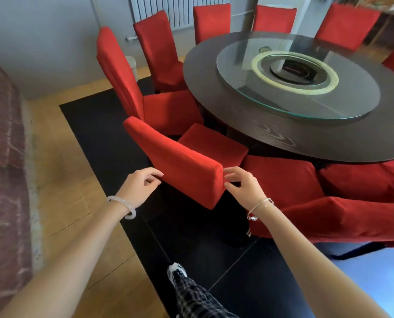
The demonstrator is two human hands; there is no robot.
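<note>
Left hand (142, 185) and right hand (245, 187) sit at opposite ends of the top of a red-covered chair (182, 166), so its backrest lies directly between them. On the left hand the forefinger curls over the backrest's edge and the thumb tucks in beneath it, pinching the red cover. On the right hand the curled forefinger and thumb press onto the backrest's side face, gripping that end as well. A pale bangle (122, 206) rings the wrist behind the left hand, and a thin silver bracelet (259, 208) hangs on the wrist behind the right hand.

Just beyond the hands the chair's seat points at a round dark counter (283, 138), which carries a glass turntable (248, 88) farther off. A second red chair (168, 109) stands ahead and a little left of the left hand, close to the held one. Another red chair (283, 180) stands just to the right of the right hand. Below both hands lies black floor tile (214, 249), with a white shoe (176, 270) on it nearer the person.
</note>
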